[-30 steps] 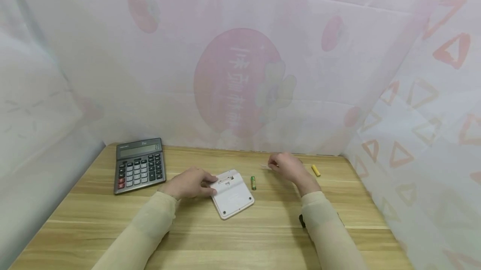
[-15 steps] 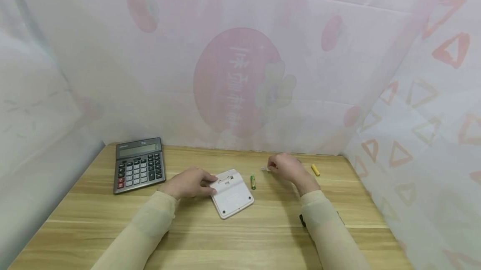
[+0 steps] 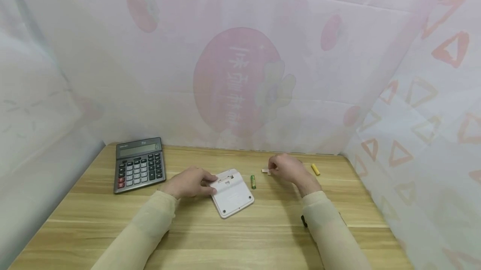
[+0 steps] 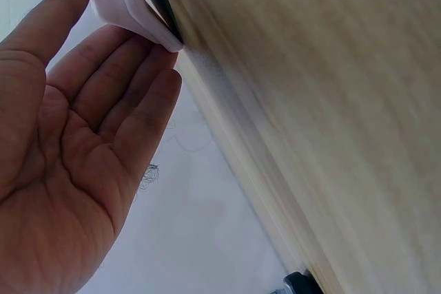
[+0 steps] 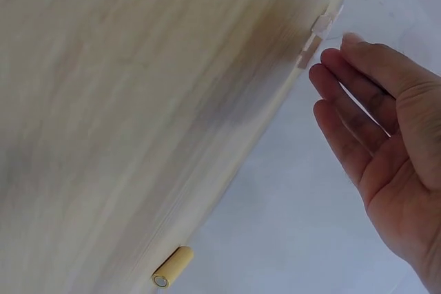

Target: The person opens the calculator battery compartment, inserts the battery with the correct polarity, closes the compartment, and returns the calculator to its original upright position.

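A flat white device (image 3: 234, 197) lies underside up on the table, its narrow battery slot uncovered. My left hand (image 3: 189, 183) holds it by the left edge, thumb and fingers against the side. In the left wrist view, the device's corner (image 4: 131, 5) sits between thumb and fingers. My right hand (image 3: 287, 167) hovers at the small white battery cover (image 3: 265, 171) on the table. The right wrist view shows that hand (image 5: 393, 122) with loosely extended fingers, slightly apart from the cover (image 5: 322, 25). Between the hands lies a green battery (image 3: 253, 182).
A grey desktop calculator (image 3: 140, 165) stands at the back left of the wooden table (image 3: 210, 245). Right of my right hand lies a yellow battery (image 3: 315, 170). A small black object (image 3: 304, 221) is partly hidden by my right sleeve. Printed cloth (image 3: 240, 77) encloses the back and sides.
The white cover has come down from a tilted position to lie flatter, a little nearer to me, under my right fingertips. My left hand and the white device have stayed in place.
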Demonstrator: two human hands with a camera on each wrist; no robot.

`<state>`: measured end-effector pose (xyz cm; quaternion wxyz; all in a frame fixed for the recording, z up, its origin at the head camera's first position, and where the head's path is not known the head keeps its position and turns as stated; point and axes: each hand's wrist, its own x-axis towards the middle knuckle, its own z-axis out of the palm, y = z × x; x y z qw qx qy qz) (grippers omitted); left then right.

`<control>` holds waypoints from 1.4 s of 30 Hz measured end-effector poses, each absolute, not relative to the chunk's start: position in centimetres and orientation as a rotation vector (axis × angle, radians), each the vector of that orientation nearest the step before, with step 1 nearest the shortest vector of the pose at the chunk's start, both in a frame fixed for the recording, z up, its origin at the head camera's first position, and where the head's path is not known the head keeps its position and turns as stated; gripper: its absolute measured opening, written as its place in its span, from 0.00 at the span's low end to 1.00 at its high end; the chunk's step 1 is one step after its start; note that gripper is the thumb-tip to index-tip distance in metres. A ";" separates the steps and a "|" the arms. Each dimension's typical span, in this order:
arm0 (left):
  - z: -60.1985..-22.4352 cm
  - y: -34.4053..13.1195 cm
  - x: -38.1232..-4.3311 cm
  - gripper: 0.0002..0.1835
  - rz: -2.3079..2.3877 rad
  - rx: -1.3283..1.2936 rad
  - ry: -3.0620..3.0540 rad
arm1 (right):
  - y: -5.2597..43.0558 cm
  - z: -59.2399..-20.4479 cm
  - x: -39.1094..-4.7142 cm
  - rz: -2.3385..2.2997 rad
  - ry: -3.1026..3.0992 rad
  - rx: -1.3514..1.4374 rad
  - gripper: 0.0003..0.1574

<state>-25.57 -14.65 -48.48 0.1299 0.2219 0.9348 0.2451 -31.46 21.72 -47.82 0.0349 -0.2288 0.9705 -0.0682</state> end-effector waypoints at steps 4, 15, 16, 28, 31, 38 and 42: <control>-48.5 -14.7 -25.6 0.24 0.707 0.637 2.715 | 21.7 -47.6 -31.2 -0.243 2.976 -0.716 0.03; -48.6 -14.7 -25.6 0.25 0.710 0.634 2.717 | 21.2 -47.7 -30.5 -0.382 2.888 -0.942 0.08; -48.6 -14.7 -25.6 0.25 0.712 0.634 2.716 | 21.0 -47.6 -30.4 -0.400 2.875 -0.950 0.08; -48.5 -14.6 -25.5 0.25 0.713 0.621 2.703 | 19.7 -48.7 -30.2 -0.764 2.588 -0.928 0.11; -48.5 -14.6 -25.5 0.25 0.712 0.624 2.703 | 19.2 -48.7 -30.1 -0.810 2.553 -0.905 0.11; -48.5 -14.6 -25.5 0.25 0.713 0.629 2.698 | 18.1 -48.5 -29.9 -0.673 2.588 -0.956 0.13; -48.5 -14.6 -25.6 0.25 0.716 0.630 2.704 | 17.8 -48.4 -29.7 -0.618 2.604 -0.937 0.10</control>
